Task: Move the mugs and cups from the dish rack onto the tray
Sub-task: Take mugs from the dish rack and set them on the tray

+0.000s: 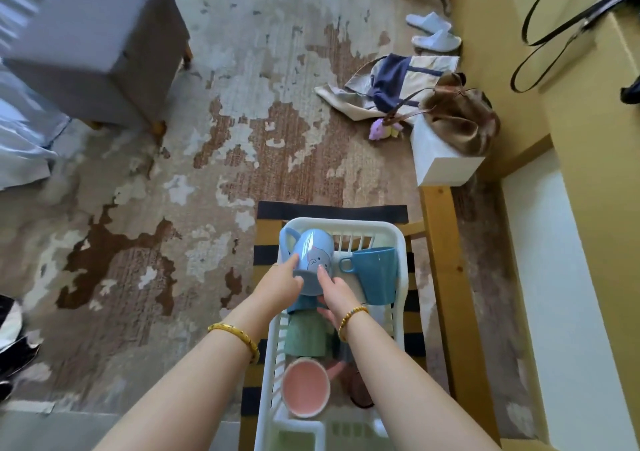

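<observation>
Around the rack lie a tote bag (pixel 388 83), slippers (pixel 433 33) and a grey stool (pixel 100 31). I see both grips curled on the light blue mug (pixel 313 253), left hand (pixel 282 282) and right hand (pixel 337 298), above the white dish rack (pixel 398 239). Inside it: a blue mug (pixel 375 274), green cup (pixel 306 336), pink cup (pixel 304 386).

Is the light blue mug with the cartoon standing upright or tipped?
Tipped: the light blue mug lies with its base toward the camera, held by both hands above the dish rack.
</observation>
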Available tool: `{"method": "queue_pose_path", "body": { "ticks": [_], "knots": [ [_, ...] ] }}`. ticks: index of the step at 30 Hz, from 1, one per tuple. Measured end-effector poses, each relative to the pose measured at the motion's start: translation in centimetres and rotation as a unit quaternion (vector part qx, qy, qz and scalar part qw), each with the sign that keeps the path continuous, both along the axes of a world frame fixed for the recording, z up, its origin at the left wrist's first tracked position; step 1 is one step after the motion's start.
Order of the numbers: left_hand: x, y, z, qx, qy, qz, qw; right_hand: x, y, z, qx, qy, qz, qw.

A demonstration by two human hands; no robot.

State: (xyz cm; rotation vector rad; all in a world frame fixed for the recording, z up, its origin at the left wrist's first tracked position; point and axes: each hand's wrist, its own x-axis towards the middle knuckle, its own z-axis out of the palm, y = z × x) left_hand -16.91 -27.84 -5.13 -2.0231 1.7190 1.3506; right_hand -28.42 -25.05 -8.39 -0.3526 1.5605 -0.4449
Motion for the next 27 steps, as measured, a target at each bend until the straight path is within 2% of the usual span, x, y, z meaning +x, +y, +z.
{"method": "queue_pose_path", "body": {
  "ticks": [7,13,20,27],
  "knots": [
    [0.3,1.0,-0.8,-0.012,-0.001,-0.020,1.000,0.3,-0.5,-1.6,0.041,-0.044,-0.050,0.997],
    [0.4,2.4,-0.6,-0.011,0.017,0.010,1.000,1.1,-0.4,-1.8,0.033,-0.133,-0.145,0.980],
    [0.0,3.5,-0.2,-0.021,0.036,0.036,0.999,1.6,0.2,-2.2,0.026,-0.073,-0.119,0.990],
    [-0.1,5.5,1.0,-0.047,0.066,0.072,0.994,1.5,0.7,-0.1,0.012,-0.088,-0.220,0.972]
  ]
}}
